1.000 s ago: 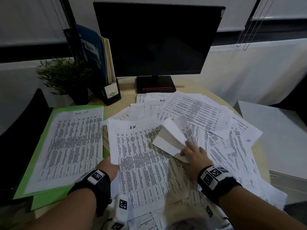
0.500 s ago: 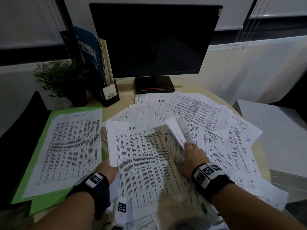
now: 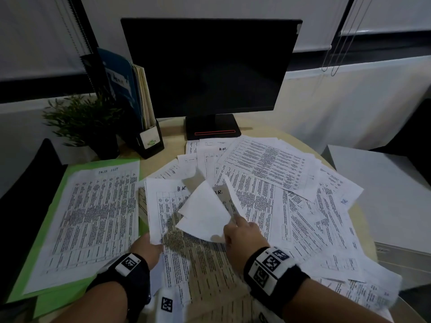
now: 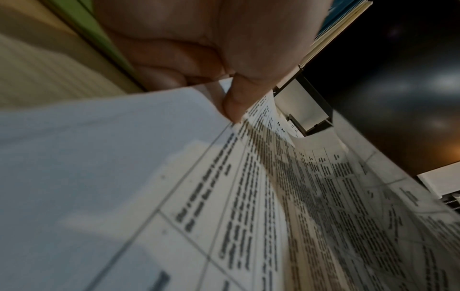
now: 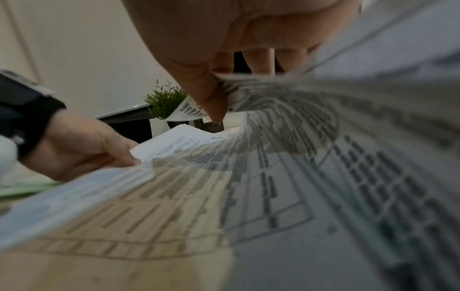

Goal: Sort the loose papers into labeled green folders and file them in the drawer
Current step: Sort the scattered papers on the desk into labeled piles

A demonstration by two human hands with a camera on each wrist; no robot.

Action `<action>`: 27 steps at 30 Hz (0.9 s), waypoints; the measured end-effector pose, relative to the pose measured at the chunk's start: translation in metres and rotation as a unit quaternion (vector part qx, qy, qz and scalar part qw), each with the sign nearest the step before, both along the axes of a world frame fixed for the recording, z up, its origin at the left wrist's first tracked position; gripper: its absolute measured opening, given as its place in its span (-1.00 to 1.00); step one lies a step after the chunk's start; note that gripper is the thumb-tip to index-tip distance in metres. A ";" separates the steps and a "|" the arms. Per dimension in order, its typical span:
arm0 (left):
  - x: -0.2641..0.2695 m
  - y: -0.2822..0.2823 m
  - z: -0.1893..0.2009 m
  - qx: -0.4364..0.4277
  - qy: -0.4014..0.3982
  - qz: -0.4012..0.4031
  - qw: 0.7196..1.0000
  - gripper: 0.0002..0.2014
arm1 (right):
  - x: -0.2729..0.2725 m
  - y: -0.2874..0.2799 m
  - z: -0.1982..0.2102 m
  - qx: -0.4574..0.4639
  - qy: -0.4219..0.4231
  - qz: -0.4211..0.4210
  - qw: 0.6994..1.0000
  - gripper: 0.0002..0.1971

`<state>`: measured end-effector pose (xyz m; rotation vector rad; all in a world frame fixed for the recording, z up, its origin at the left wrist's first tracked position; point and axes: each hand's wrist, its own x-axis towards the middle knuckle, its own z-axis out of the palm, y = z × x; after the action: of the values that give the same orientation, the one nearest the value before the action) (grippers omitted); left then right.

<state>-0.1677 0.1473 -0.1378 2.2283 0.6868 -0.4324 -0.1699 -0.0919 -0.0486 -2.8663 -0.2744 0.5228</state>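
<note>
Printed sheets marked "H.R." (image 3: pixel 268 169) lie scattered over the round table. My left hand (image 3: pixel 145 249) pinches the lower left corner of a small stack of H.R. sheets (image 3: pixel 163 206), thumb on top (image 4: pixel 232 106). My right hand (image 3: pixel 242 234) pinches the lower right corner of the top sheet (image 3: pixel 205 213) and holds it folded over, blank side up; the thumb (image 5: pixel 211 102) presses on it. An open green folder (image 3: pixel 58 187) lies at the left with a "TASK LIST" sheet (image 3: pixel 93 220) on it.
A dark monitor (image 3: pixel 210 66) stands at the back on its base (image 3: pixel 212 127). A potted plant (image 3: pixel 84 122) and a black file holder (image 3: pixel 149 141) with blue folders stand at the back left. A grey cabinet top (image 3: pixel 382 194) sits beyond the table's right edge.
My right hand has moved left and lifted the top sheet's corner again, so the sheet curls up and over, blank side showing. The left hand keeps its pinch on the stack's corner.
</note>
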 end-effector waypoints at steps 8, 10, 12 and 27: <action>-0.002 -0.001 0.003 -0.004 -0.007 0.000 1.000 -0.67 | 0.019 -0.033 0.006 -0.010 -0.051 0.022 0.998 -0.73; -0.002 -0.001 0.004 -0.002 -0.005 -0.001 1.000 -0.66 | 0.029 -0.046 0.012 0.027 -0.100 -0.046 0.994 -0.70; -0.003 -0.001 0.004 0.002 -0.004 0.000 1.000 -0.64 | 0.037 -0.054 0.015 0.075 -0.138 -0.096 0.983 -0.53; -0.007 -0.006 0.013 -0.006 0.013 0.002 1.000 -0.59 | 0.063 -0.104 0.053 0.101 -0.185 -0.298 0.931 -0.89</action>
<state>-0.1749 0.1410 -0.1250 2.2138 0.6992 -0.4627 -0.1070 -0.1958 0.0040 -2.6254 0.4534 -0.1555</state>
